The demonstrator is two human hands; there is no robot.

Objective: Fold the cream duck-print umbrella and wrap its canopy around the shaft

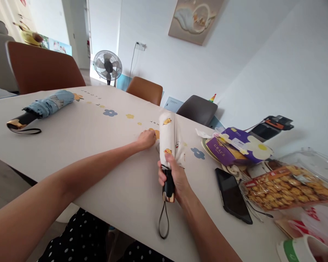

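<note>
One white umbrella (166, 135), clasped by the right grip (176, 175), and one blue umbrella (50, 104) are counted. The left grip (147, 139) is partly hidden; its closure cannot be told.

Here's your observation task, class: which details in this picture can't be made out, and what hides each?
All in the head view:
Folded white fabric umbrella with yellow prints: partly covered by the right grip.
Orange printed flower: partly behind the left grip and umbrella.
White cup with green band: cut off by the bottom edge.
White label on the purple cardboard box: print too small.
</note>
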